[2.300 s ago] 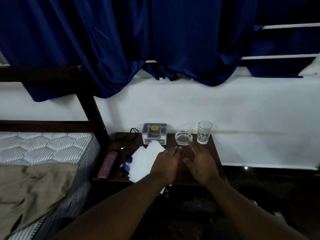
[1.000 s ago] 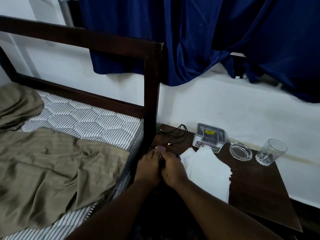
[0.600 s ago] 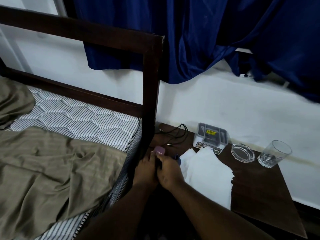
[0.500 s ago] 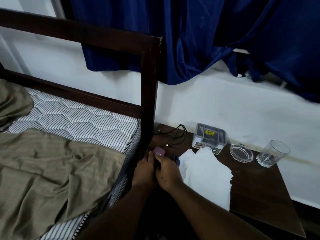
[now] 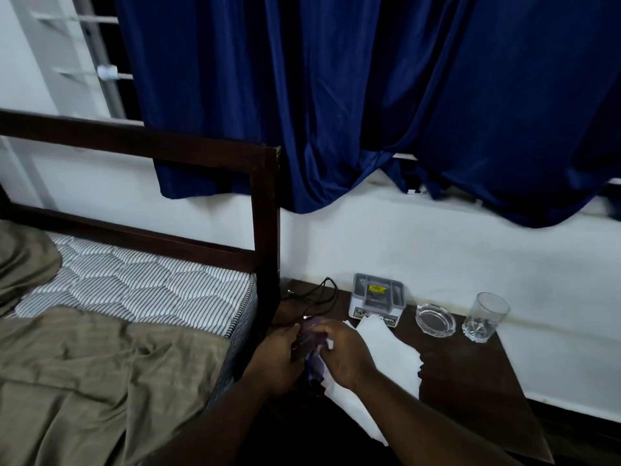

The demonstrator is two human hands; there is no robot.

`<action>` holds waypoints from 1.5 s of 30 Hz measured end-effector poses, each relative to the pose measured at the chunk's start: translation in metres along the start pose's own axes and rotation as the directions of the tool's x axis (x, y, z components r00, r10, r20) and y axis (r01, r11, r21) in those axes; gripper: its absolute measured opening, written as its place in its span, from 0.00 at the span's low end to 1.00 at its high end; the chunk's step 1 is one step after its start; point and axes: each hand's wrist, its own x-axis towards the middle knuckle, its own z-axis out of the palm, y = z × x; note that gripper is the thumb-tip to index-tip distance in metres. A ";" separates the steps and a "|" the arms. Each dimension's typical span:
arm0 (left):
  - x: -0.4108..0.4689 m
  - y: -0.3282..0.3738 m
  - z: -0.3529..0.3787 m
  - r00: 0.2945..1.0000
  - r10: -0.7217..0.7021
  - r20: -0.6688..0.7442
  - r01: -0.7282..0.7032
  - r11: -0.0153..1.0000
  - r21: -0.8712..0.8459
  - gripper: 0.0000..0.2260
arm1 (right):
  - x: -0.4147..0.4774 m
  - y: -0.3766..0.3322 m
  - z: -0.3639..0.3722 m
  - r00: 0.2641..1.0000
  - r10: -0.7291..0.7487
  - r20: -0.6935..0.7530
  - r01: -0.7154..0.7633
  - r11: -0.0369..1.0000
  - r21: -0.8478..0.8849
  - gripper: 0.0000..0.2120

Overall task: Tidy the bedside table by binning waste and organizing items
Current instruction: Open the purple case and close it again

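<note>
A dark wooden bedside table stands between the bed and the wall. At its left edge my left hand and my right hand meet around a purple case, blurred, with both sets of fingers curled on it. Something purple-blue shows just below it, too blurred to tell apart. White paper sheets lie spread under my right wrist and hang over the front edge. A black cable is coiled at the back left corner.
A small grey-and-white box, a glass ashtray and a drinking glass line the back of the table. The bed's dark post and striped mattress border it on the left. Blue curtains hang above.
My hands went from the table's middle to its left edge and took hold of the purple case. Since half a second ago the case has risen a little between them.
</note>
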 end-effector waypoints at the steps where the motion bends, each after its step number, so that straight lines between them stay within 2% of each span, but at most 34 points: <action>1: 0.000 0.007 -0.006 0.999 0.029 0.022 -0.028 0.999 -0.018 0.31 | -0.005 0.004 -0.009 1.000 -0.019 -0.019 0.019 1.000 0.007 0.22; 5: 0.001 0.039 -0.021 0.991 0.105 0.089 -0.095 0.989 -0.110 0.33 | -0.029 0.022 -0.047 0.996 0.008 -0.085 -0.006 1.000 0.029 0.24; 7: 0.000 0.058 -0.023 0.982 0.106 0.153 -0.078 0.980 -0.183 0.34 | -0.041 0.031 -0.068 0.993 0.041 -0.113 -0.029 0.994 0.109 0.26; 9: -0.001 0.077 -0.023 0.966 0.142 0.217 -0.085 0.964 -0.251 0.33 | -0.054 0.038 -0.089 0.994 0.067 -0.082 -0.046 0.970 0.238 0.27; 12: -0.001 0.111 -0.024 0.943 0.208 0.260 -0.127 0.947 -0.297 0.32 | -0.080 0.047 -0.122 0.993 0.114 -0.010 -0.091 0.843 0.530 0.26; 15: -0.001 0.140 -0.024 0.912 0.280 0.299 -0.180 0.930 -0.321 0.30 | -0.102 0.059 -0.147 0.990 0.143 0.007 -0.110 0.723 0.682 0.26; 19: -0.003 0.179 -0.020 0.903 0.333 0.270 -0.259 0.925 -0.277 0.26 | -0.129 0.068 -0.172 0.978 0.193 -0.078 -0.065 0.639 0.767 0.25; 22: -0.008 0.215 -0.021 0.870 0.465 0.165 -0.459 0.885 -0.077 0.22 | -0.147 0.069 -0.188 0.963 0.218 -0.161 -0.005 0.607 0.795 0.26; 23: -0.010 0.226 -0.022 0.830 0.541 0.139 -0.549 0.835 0.033 0.21 | -0.150 0.068 -0.193 0.955 0.231 -0.186 0.009 0.604 0.797 0.26; 25: -0.015 0.249 -0.023 0.718 0.680 0.150 -0.692 0.672 0.263 0.20 | -0.159 0.067 -0.204 0.933 0.270 -0.239 0.032 0.598 0.801 0.26; 27: -0.018 0.267 -0.024 0.647 0.727 0.230 -0.735 0.513 0.444 0.21 | -0.167 0.067 -0.213 0.919 0.291 -0.266 0.050 0.582 0.811 0.26; 31: -0.025 0.292 -0.019 0.540 0.738 0.404 -0.708 0.138 0.693 0.27 | -0.177 0.068 -0.230 0.908 0.290 -0.302 0.098 0.553 0.827 0.27; 34: -0.028 0.296 -0.017 0.329 0.833 0.444 -0.613 -0.169 0.772 0.26 | -0.184 0.067 -0.239 0.907 0.280 -0.315 0.120 0.545 0.830 0.27; 36: -0.029 0.296 -0.018 0.248 0.869 0.429 -0.553 -0.237 0.799 0.26 | -0.186 0.065 -0.243 0.906 0.278 -0.320 0.128 0.539 0.833 0.28; 38: -0.029 0.301 -0.021 0.237 0.886 0.398 -0.558 -0.211 0.803 0.26 | -0.189 0.061 -0.247 0.904 0.277 -0.324 0.139 0.528 0.838 0.30; 39: -0.027 0.303 -0.023 0.258 0.886 0.385 -0.597 -0.167 0.784 0.26 | -0.190 0.059 -0.248 0.906 0.275 -0.322 0.138 0.527 0.839 0.32; 40: -0.024 0.305 -0.026 0.314 0.876 0.366 -0.667 -0.071 0.742 0.27 | -0.191 0.057 -0.250 0.909 0.271 -0.317 0.135 0.527 0.839 0.33; 42: -0.021 0.305 -0.036 0.478 0.818 0.319 -0.789 0.241 0.565 0.28 | -0.193 0.055 -0.253 0.912 0.267 -0.312 0.135 0.522 0.842 0.36; 43: -0.020 0.301 -0.042 0.537 0.807 0.246 -0.803 0.401 0.441 0.28 | -0.193 0.055 -0.255 0.912 0.267 -0.312 0.136 0.521 0.843 0.36; 45: -0.018 0.291 -0.055 0.674 0.731 0.106 -0.738 0.661 0.133 0.26 | -0.194 0.055 -0.260 0.916 0.261 -0.305 0.129 0.529 0.839 0.36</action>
